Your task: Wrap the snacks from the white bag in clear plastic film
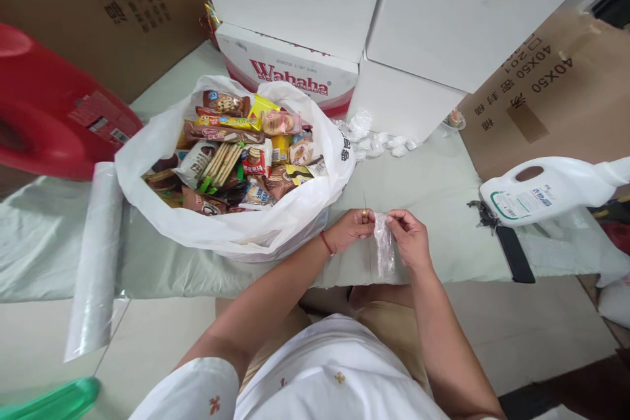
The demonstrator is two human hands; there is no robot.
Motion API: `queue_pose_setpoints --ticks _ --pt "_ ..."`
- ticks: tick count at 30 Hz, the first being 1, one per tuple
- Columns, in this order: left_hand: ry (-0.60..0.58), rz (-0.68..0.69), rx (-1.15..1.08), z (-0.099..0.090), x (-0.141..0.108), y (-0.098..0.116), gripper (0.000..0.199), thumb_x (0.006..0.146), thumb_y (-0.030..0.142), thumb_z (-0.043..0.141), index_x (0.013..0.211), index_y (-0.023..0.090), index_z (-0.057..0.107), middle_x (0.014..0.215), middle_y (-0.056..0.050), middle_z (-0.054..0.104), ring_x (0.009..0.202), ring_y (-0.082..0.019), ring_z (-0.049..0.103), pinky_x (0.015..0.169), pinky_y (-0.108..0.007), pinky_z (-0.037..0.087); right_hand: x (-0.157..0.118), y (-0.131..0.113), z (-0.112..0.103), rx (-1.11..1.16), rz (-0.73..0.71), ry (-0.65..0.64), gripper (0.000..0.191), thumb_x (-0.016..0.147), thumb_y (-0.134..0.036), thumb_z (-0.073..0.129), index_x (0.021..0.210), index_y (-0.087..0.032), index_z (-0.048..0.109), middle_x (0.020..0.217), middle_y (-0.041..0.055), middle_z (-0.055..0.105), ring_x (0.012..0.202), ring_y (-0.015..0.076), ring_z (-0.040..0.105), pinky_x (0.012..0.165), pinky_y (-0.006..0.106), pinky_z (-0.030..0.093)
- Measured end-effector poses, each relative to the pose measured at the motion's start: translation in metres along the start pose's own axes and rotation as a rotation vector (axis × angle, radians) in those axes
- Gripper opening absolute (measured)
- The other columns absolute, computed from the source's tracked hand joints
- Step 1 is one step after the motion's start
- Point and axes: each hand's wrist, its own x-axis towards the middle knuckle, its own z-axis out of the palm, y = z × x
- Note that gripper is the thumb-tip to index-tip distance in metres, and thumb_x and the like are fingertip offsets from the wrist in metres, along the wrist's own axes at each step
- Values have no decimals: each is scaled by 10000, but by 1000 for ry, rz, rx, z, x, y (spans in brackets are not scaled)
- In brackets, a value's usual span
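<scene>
Between my two hands hangs a crumpled clear plastic bag (384, 248), gathered at its top and dangling over the front of the covered surface. My left hand (351, 230), with a ring and a red wrist cord, pinches its upper left edge. On the other side my right hand (409, 236) grips the upper right edge between thumb and fingers. To the left stands a white plastic bag (275, 244), wide open and full of wrapped snacks (231, 157). Several small knotted clear plastic bundles (378, 142) lie beyond my hands.
A roll of clear plastic bags (96, 256) overhangs the front edge at left, near a red jug (49, 105). At right lie a white detergent bottle (546, 190), keys (485, 215) and a black phone (514, 254). A Wahaha carton (290, 75) and white boxes (418, 20) stand behind.
</scene>
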Motion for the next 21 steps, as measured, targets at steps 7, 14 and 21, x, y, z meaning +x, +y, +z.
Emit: queue_pose_setpoints --ticks 7,14,21 --pt "65 20 38 2 -1 3 473 633 466 924 836 158 629 731 37 573 633 -72 478 596 -225 331 3 -3 -15 -30 -1 50 281 783 -466 763 898 -214 718 711 -22 598 568 103 395 518 248 319" --pt "143 69 131 1 2 -3 501 622 523 910 787 153 615 623 58 545 543 -61 426 557 -230 298 1 4 -2 -199 -22 33 243 778 -432 754 872 -208 736 734 -5 644 618 127 463 598 271 380" --pt "147 71 9 -3 -1 11 361 685 382 883 790 153 624 659 51 549 572 -54 432 568 -208 307 10 -1 -27 -96 -14 154 290 749 -457 793 867 -206 710 760 -5 638 649 127 476 613 271 399"
